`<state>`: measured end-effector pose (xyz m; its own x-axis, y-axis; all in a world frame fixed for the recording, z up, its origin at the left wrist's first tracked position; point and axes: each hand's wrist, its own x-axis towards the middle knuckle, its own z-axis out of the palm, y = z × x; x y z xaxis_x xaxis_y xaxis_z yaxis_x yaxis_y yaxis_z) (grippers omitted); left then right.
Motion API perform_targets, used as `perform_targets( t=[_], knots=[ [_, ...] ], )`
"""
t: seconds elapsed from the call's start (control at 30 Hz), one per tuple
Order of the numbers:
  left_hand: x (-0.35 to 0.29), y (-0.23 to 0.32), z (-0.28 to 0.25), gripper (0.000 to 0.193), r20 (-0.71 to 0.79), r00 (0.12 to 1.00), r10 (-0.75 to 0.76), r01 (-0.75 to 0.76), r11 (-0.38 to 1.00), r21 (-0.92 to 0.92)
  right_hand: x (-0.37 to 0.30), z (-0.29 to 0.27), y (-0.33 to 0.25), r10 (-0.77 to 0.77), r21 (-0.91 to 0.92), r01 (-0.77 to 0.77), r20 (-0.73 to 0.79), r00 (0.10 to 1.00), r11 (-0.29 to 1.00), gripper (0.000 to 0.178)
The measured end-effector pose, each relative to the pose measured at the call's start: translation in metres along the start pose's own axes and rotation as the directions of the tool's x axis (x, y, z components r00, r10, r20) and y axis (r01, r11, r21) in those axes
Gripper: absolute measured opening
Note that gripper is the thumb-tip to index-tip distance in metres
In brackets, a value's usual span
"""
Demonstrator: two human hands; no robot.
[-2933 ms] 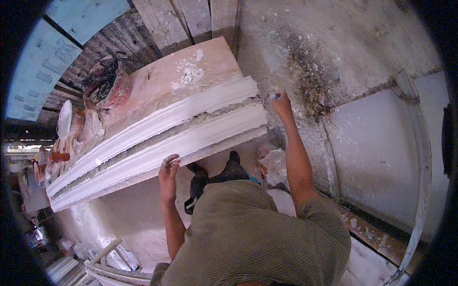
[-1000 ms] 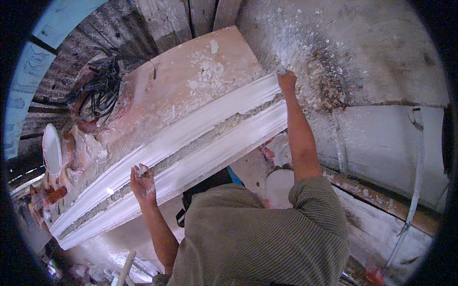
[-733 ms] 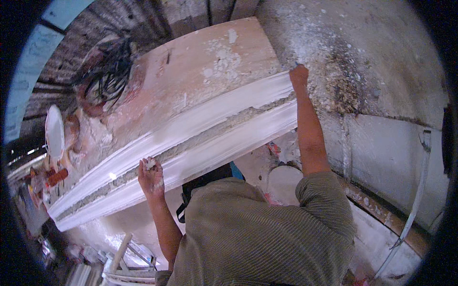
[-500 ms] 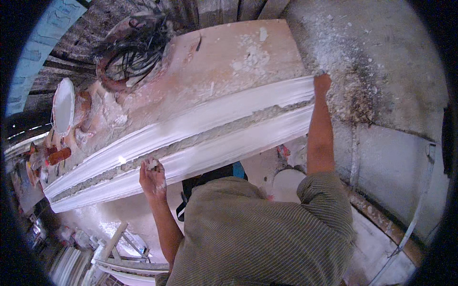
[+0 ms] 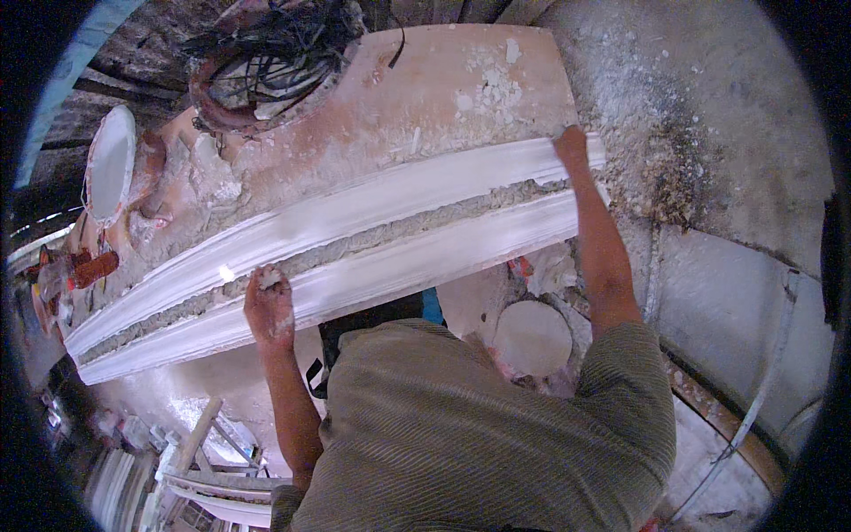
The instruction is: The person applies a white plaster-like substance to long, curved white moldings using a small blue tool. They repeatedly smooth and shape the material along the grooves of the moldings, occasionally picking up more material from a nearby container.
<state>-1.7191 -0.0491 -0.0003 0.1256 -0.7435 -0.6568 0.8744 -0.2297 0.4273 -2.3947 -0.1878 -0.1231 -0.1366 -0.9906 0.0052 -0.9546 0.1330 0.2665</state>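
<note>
A long white plaster moulding (image 5: 399, 193) lies slantwise across the bench in front of me. Along its middle runs a rough, greyish plaster-filled channel (image 5: 390, 228). My left hand (image 5: 269, 315) is curled, palm up, round a small lump of wet plaster (image 5: 271, 277), just over the near side of the moulding. At the far edge, close to the right end, my right hand (image 5: 573, 147) rests with its fingers closed; the wrist and back of the hand hide whatever they hold.
Behind the moulding stretches a plaster-spattered tan board (image 5: 425, 89). A ring-shaped tub (image 5: 266, 89) with dark strands sits on it, and a white bucket (image 5: 111, 167) stands at the left. A brown bottle (image 5: 95, 269) lies below the bucket. Near my right side is a round pale container (image 5: 532, 338).
My right hand has shifted left from the moulding's right end along its far edge. My left hand, still with the plaster, has turned its fingers inward. The view has moved slightly.
</note>
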Motion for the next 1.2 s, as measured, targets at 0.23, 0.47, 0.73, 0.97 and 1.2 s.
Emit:
perform_targets(
  t=[0.23, 0.47, 0.73, 0.97, 1.2],
  knots=[
    [0.008, -0.024, 0.026, 0.016, -0.044, 0.991, -0.124, 0.122, 0.992, -0.042, -0.044, -0.1, -0.174, -0.025, 0.415, -0.013, 0.087, 0.996, 0.91, 0.03],
    [-0.016, 0.015, -0.001, 0.012, 0.058, 0.987, -0.149, 0.156, 0.979, -0.131, -0.081, -0.165, -0.4, -0.093, 0.629, -0.099, 0.266, 0.959, 0.771, 0.017],
    [-0.028, 0.082, -0.066, 0.019, 0.051, 0.999, 0.007, -0.001, 0.992, -0.13, -0.1, -0.242, -0.628, -0.434, 0.751, 0.211, 0.11, 0.894, 0.626, 0.024],
    [-0.019, 0.11, -0.069, 0.051, 0.158, 0.976, -0.153, 0.172, 0.978, -0.116, -0.198, -0.312, -0.601, -0.56, 0.798, 0.571, -0.389, 0.732, 0.193, 0.029],
    [0.024, 0.045, -0.065, 0.027, 0.234, 0.942, -0.241, 0.225, 0.97, 0.092, -0.238, -0.306, -0.479, -0.511, 0.529, 0.723, -0.512, 0.69, 0.444, 0.031]
  ],
)
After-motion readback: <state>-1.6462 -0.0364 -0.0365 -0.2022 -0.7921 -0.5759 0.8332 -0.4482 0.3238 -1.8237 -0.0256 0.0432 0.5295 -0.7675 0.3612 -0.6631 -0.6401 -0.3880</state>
